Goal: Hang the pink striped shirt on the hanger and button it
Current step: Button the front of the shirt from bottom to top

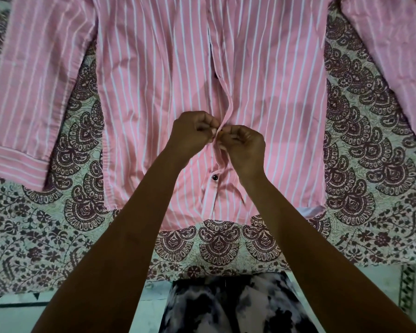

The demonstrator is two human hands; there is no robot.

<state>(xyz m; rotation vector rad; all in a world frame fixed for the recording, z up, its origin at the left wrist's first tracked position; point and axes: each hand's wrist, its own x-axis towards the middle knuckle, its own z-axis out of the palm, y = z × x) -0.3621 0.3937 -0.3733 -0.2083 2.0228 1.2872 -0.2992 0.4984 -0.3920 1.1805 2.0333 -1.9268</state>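
Patterned trousers (235, 308), black and white, at the bottom of the view, just before the near edge of the bedspread (375, 164).

Bedspread: pale ground, dark maroon paisley and floral print; carries everything listed below.

Pink striped shirt (154, 92): laid flat, front up, hem toward the near edge, collar end out of view beyond the top. Sleeves spread toward the left and right edges; left sleeve's cuff (12, 162) lies flat near the left edge. Front opening runs down the middle, gaping slightly in its upper part. One dark button (214, 177) visible, fastened, below the hands. Small white patch of fabric at the hem's right corner.

Left hand (192, 135): fingers curled, pinching the shirt's front edge at mid-opening.

Right hand (244, 145): fingers curled, pinching the opposing front edge; fingertips meet those of the left hand. Whether a button sits between them cannot be told; it is hidden by the fingers.

Both bare forearms reach in from the bottom.
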